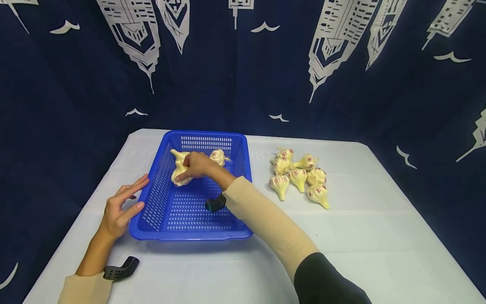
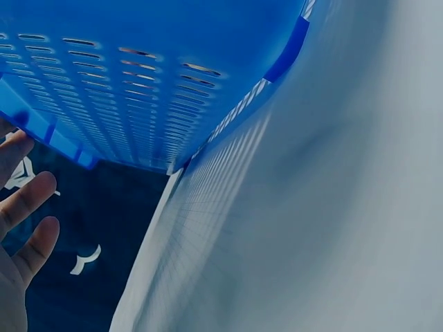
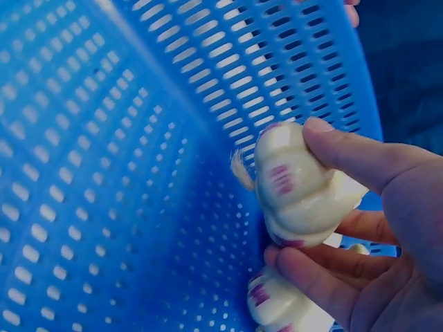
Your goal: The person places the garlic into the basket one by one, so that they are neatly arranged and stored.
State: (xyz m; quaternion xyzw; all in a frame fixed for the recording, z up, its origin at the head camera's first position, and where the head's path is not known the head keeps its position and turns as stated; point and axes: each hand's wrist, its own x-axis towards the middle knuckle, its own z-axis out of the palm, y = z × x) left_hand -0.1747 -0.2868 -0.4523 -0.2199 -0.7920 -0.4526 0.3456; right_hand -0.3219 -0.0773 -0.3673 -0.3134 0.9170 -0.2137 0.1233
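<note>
A blue plastic basket [image 1: 190,235] with slotted walls stands on the white table. Inside it, my right hand [image 1: 200,164] pinches a garlic bulb [image 3: 292,187] between thumb and fingers, near the basket's left wall. Just below the held bulb, a second garlic bulb [image 3: 282,301] shows in the right wrist view. Another bulb [image 1: 217,156] lies toward the back right of the basket, partly behind my right hand. My left hand [image 1: 118,210] rests its extended fingers against the left rim; in the left wrist view its fingertips [image 2: 43,185] show beside the basket wall.
Right of the basket, several garlic bulbs [image 1: 298,176] lie in a loose group on the white tablecloth [image 1: 364,236]. Behind the table hangs a dark blue curtain [image 1: 235,84] with white building prints. Black wrist devices sit at both wrists.
</note>
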